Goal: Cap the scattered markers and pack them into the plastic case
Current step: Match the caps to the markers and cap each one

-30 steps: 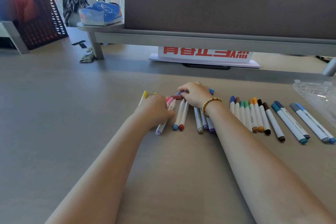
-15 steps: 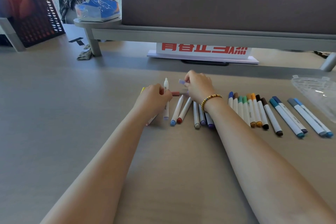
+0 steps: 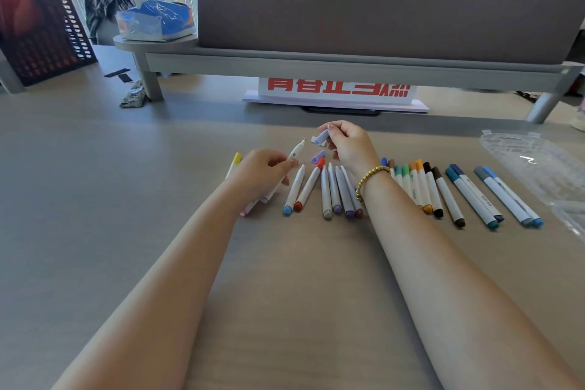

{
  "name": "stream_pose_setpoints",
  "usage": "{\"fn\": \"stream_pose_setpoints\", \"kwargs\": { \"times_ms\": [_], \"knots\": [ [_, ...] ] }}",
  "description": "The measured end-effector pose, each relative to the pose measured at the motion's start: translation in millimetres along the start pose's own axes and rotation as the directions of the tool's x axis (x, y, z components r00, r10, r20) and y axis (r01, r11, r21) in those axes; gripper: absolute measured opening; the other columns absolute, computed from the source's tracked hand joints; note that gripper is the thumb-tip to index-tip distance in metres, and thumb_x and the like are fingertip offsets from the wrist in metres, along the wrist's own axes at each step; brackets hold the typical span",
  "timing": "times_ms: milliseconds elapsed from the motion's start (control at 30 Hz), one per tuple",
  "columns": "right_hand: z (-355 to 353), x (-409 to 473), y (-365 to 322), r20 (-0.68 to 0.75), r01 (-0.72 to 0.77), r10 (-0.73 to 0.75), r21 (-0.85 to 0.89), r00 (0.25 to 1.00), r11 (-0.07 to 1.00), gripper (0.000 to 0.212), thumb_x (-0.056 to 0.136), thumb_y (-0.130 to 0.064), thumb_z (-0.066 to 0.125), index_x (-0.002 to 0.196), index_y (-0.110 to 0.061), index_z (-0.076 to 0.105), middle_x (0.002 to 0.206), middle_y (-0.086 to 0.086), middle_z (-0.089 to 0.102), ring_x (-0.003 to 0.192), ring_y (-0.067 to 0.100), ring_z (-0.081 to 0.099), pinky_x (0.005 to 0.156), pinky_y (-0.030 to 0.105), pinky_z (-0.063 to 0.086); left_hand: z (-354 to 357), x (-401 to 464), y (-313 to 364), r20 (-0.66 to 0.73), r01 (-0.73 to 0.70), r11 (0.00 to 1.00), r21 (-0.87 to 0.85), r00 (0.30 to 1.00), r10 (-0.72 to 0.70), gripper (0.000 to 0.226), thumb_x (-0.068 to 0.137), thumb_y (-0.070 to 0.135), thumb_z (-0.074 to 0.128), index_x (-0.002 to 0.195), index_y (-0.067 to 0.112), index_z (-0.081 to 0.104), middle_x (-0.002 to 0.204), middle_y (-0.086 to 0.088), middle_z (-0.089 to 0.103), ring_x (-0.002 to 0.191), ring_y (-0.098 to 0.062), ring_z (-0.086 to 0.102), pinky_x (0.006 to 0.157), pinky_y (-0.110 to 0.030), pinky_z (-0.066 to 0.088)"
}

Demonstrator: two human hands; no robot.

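Two hands work above the grey tabletop (image 3: 95, 231): our left hand (image 3: 262, 171) has lifted an uncapped white marker (image 3: 294, 153), and our right hand (image 3: 348, 146) now pinches a small lilac cap (image 3: 321, 137) close to its tip. Capping comes next, we judge. The clear plastic case (image 3: 531, 165) waits at the right edge.

The left hand (image 3: 264, 169) covers the lower barrel of the marker (image 3: 294, 153) it holds, so the marker's colour cannot be told. The right wrist hides parts of the markers (image 3: 408, 182) behind the bracelet (image 3: 368, 177). The clear case (image 3: 531, 161) is cut by the right edge, and the sign (image 3: 338, 90) is half hidden under the shelf (image 3: 316, 65).
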State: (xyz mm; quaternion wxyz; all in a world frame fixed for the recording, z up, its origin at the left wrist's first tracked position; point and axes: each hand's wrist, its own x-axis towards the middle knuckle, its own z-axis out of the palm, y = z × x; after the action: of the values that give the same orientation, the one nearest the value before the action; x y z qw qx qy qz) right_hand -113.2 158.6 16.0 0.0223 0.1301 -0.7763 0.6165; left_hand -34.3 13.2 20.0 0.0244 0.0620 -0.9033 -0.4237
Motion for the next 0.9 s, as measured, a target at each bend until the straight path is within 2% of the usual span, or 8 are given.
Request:
{"fn": "stream_pose_setpoints", "kwargs": {
  "times_ms": [67, 167, 300, 433, 533, 600, 700, 900],
  "knots": [
    [1, 0, -1, -0.001, 0.005, -0.005, -0.01, 1.0, 1.0, 0.024, 0.101, -0.015, 0.036, 0.105, -0.008, 0.059, 0.074, -0.005, 0.059, 0.057, 0.008, 0.058, 0.049, 0.009, 0.046, 1, 0, 0, 0.015, -0.005, 1.0, 0.023, 1.0, 0.004, 0.035, 0.095, 0.042, 0.046, 0.115, 0.021, 0.065, 0.075, 0.006, 0.058, 0.065, -0.009, 0.047, 0.043, -0.02, 0.045],
    [5, 1, 0, 0.022, 0.01, -0.009, -0.026, 1.0, 1.0, 0.024, 0.101, -0.017, 0.038, 0.106, -0.009, 0.059, 0.09, 0.008, 0.064, 0.07, 0.022, 0.063, 0.067, 0.027, 0.055, 3, 0, 1, 0.026, -0.012, 0.999, 0.043, 1.0, 0.01, 0.034, 0.095, 0.041, 0.047, 0.117, 0.022, 0.065, 0.073, 0.007, 0.057, 0.062, -0.008, 0.046, 0.045, -0.02, 0.045],
    [12, 0, 1, 0.062, 0.056, -0.051, -0.074, 0.997, 0.996, 0.021, 0.1, -0.016, 0.039, 0.097, -0.013, 0.06, 0.081, 0.002, 0.055, 0.073, 0.017, 0.055, 0.056, 0.016, 0.049, 2, 2, 0, 0.022, -0.025, 0.998, 0.059, 0.999, 0.023, 0.033, 0.096, 0.041, 0.046, 0.115, 0.023, 0.065, 0.073, 0.006, 0.058, 0.062, -0.009, 0.046, 0.048, -0.02, 0.044],
    [15, -1, 1, 0.088, 0.06, -0.054, -0.065, 0.995, 0.996, 0.023, 0.099, -0.013, 0.043, 0.1, -0.009, 0.066, 0.078, -0.004, 0.056, 0.074, 0.007, 0.051, 0.064, 0.02, 0.05, 1, 6, -4, -0.014, -0.012, 1.0, 0.005, 1.0, 0.012, 0.029, 0.098, 0.036, 0.043, 0.082, 0.027, 0.065, 0.096, -0.001, 0.069, 0.073, -0.014, 0.052, 0.076, -0.031, 0.049],
    [15, -3, 2, 0.091, 0.05, -0.043, -0.078, 0.995, 0.996, 0.024, 0.097, -0.012, 0.047, 0.106, -0.005, 0.068, 0.078, -0.006, 0.059, 0.069, 0.004, 0.054, 0.062, 0.011, 0.048, 3, 6, -5, -0.039, -0.002, 0.999, 0.048, 0.999, 0.004, 0.032, 0.099, 0.033, 0.041, 0.076, 0.024, 0.062, 0.081, -0.001, 0.063, 0.064, -0.011, 0.047, 0.065, -0.025, 0.041],
    [17, -5, 3, 0.069, 0.051, -0.045, -0.081, 0.997, 0.995, 0.024, 0.096, -0.011, 0.048, 0.109, -0.004, 0.067, 0.084, -0.002, 0.062, 0.069, 0.003, 0.055, 0.059, 0.007, 0.047, 8, 6, -6, -0.053, -0.001, 0.997, 0.075, 0.999, 0.005, 0.034, 0.099, 0.033, 0.04, 0.069, 0.028, 0.055, 0.089, -0.002, 0.067, 0.07, -0.017, 0.055, 0.071, -0.03, 0.046],
    [21, -7, 2, 0.009, 0.062, -0.061, -0.067, 0.998, 0.996, 0.025, 0.096, -0.011, 0.048, 0.111, -0.004, 0.066, 0.092, 0.003, 0.062, 0.075, 0.005, 0.056, 0.066, 0.012, 0.048, 14, 4, -2, -0.091, 0.002, 0.997, 0.081, 0.996, 0.005, 0.033, 0.1, 0.033, 0.037, 0.069, 0.029, 0.048, 0.107, -0.004, 0.069, 0.092, -0.026, 0.062, 0.084, -0.04, 0.05],
    [23, -9, -1, 0.005, 0.079, -0.079, -0.081, 0.997, 0.994, 0.026, 0.097, -0.011, 0.048, 0.114, -0.003, 0.065, 0.102, 0.009, 0.065, 0.084, 0.01, 0.059, 0.076, 0.02, 0.051, 14, 2, 1, -0.133, 0.008, 1.0, 0.024, 0.991, -0.005, 0.033, 0.098, 0.033, 0.042, 0.067, 0.026, 0.049, 0.104, -0.005, 0.069, 0.089, -0.027, 0.062, 0.073, -0.039, 0.053]
  ]
}}
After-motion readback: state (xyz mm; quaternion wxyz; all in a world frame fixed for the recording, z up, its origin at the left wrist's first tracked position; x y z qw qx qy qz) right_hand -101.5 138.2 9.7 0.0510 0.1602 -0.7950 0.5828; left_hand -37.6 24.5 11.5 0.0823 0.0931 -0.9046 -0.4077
